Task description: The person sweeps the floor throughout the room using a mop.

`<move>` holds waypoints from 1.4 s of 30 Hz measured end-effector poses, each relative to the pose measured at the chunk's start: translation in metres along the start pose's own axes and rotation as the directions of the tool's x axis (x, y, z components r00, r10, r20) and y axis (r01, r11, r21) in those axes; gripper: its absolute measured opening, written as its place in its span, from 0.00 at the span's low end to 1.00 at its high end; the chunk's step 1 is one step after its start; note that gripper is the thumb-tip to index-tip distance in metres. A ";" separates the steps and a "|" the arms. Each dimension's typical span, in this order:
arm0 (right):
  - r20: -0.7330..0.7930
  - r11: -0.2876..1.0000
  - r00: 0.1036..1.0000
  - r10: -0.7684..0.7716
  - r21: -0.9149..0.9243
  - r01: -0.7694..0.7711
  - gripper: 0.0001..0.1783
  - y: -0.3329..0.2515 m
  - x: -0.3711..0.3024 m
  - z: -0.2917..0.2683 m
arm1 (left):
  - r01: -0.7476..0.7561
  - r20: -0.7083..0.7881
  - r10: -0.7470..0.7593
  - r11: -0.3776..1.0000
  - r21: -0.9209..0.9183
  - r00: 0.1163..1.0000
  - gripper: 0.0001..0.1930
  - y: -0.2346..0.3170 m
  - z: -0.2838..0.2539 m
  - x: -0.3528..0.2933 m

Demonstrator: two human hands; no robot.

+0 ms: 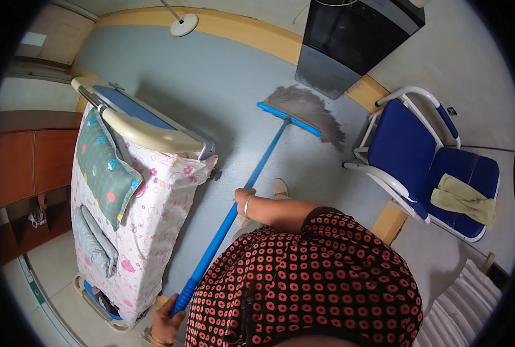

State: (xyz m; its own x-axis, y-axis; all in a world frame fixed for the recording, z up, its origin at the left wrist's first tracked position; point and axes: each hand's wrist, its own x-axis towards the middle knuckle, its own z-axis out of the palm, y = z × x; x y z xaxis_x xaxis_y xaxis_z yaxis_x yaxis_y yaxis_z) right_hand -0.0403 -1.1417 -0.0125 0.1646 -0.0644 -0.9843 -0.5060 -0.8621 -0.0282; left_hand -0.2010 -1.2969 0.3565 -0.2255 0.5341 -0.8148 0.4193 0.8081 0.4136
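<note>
Both hands' grip is closed on the blue mop handle (251, 179): left hand (166, 324) low, right hand (243, 198) midway; the grey mop head (306, 110) points away up-right.

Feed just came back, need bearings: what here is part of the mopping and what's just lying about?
In use:
- blue mop handle
- grey mop head
- right hand, mid-handle
- left hand, handle end

Lying about:
- bed
- blue chair
- folded towel on its seat
- dark cabinet

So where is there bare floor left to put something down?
The widest bare patch is the grey floor between the bed's footboard, the lamp base and the dark cabinet. It is crowded around the mop head, and the blue chair already holds a folded towel.
</note>
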 end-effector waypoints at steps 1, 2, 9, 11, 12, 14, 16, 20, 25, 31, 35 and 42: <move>0.020 0.999 1.000 -0.015 -0.037 0.016 0.09 0.008 0.004 0.013 | -0.071 -0.025 0.075 0.988 0.138 0.997 0.20 -0.004 0.005 -0.010; 0.037 0.997 0.999 -0.034 -0.068 0.036 0.08 0.008 0.006 0.021 | -0.071 -0.036 0.077 0.989 0.132 0.996 0.20 0.000 0.013 -0.013; 0.516 0.987 0.849 -0.115 -0.039 0.158 0.05 -0.024 -0.032 0.031 | 0.132 0.065 -0.121 0.712 -0.690 0.991 0.22 0.043 0.063 0.003; 0.518 0.986 0.843 -0.148 0.006 0.169 0.05 -0.048 -0.031 0.028 | 0.127 0.111 -0.068 0.677 -0.725 0.992 0.22 0.042 0.064 0.037; 0.540 0.983 0.827 -0.160 0.012 0.182 0.05 -0.053 -0.034 0.035 | 0.115 0.110 -0.048 0.651 -0.750 0.993 0.22 0.035 0.063 0.051; 0.581 0.974 0.785 -0.214 0.062 0.220 0.05 -0.071 -0.025 0.048 | 0.089 0.099 -0.019 0.620 -0.780 0.995 0.21 0.031 0.064 0.077; 0.631 0.961 0.733 -0.256 0.085 0.263 0.04 -0.102 -0.017 0.051 | 0.085 0.122 0.019 0.618 -0.782 0.992 0.21 0.033 0.064 0.112; 0.575 0.961 0.774 -0.265 0.090 0.263 0.06 -0.168 -0.016 0.063 | 0.060 0.182 0.103 0.693 -0.718 0.978 0.22 0.092 0.056 0.156; 0.511 0.960 0.813 -0.278 0.126 0.249 0.10 -0.237 -0.002 0.087 | -0.115 0.221 0.279 0.825 -0.553 0.934 0.26 0.141 0.036 0.217; 0.434 0.959 0.855 -0.283 0.097 0.268 0.07 -0.321 0.000 0.118 | -0.351 0.181 0.425 0.874 -0.336 0.887 0.24 0.195 0.026 0.287; 0.437 0.964 0.860 -0.265 0.153 0.219 0.08 -0.360 -0.008 0.136 | -0.339 0.170 0.363 0.928 -0.153 0.916 0.24 0.238 0.002 0.312; 0.447 0.983 0.876 -0.178 0.122 0.137 0.04 -0.388 -0.007 0.170 | -0.246 0.136 0.275 0.950 -0.194 0.952 0.22 0.281 -0.031 0.312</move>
State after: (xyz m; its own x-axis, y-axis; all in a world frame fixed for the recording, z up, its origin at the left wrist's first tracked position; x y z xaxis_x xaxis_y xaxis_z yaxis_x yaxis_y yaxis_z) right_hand 0.0106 -0.7210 -0.0239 -0.1447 0.3217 -0.9357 -0.5784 -0.7948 -0.1837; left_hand -0.1809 -0.8956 0.2305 0.0206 0.6965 -0.7173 0.2831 0.6840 0.6723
